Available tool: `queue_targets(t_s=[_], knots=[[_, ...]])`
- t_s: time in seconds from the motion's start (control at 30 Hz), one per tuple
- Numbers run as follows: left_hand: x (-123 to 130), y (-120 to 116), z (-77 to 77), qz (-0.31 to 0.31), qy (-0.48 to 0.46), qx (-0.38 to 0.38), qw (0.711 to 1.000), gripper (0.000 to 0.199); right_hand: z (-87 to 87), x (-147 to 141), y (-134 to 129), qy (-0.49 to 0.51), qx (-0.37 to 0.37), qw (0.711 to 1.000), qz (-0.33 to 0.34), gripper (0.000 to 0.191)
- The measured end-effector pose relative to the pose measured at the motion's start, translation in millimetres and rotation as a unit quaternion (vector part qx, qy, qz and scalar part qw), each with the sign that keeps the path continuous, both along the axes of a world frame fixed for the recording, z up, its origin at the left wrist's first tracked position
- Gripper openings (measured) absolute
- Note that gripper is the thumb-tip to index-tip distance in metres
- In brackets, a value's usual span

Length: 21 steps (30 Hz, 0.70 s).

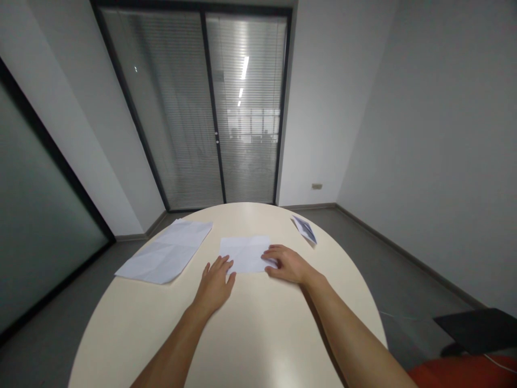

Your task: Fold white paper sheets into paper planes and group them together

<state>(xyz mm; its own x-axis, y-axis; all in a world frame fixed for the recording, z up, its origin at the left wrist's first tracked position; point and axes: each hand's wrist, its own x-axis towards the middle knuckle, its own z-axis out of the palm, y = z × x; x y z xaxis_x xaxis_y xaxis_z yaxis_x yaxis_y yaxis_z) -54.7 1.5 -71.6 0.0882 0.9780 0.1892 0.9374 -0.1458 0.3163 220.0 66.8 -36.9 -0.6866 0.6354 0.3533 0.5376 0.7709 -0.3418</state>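
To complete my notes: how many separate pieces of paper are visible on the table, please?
3: a large creased sheet at left, a smaller sheet between the left hand and right hand, and a folded piece at far right. More may hide under the large sheet.

The right hand point(287, 264) hides part of the right side of the middle sheet point(245, 254); the left hand point(215, 281), its near-left corner. The bottom edge crops both forearms point(178, 340).
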Motion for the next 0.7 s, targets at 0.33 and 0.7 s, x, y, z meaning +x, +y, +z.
queue_targets(t_s=[0.33,0.7], knots=[[2.8,1.5,-0.9,-0.032,-0.028,0.005,0.999,0.032,-3.1,-1.9,-2.8,-0.017,-0.027,0.999,-0.014,0.044],[6.8,0.4,-1.4,-0.034,-0.018,0.022,0.999,0.033,8.8,-12.3,-11.6,-0.031,-0.04,0.999,-0.02,0.029]])
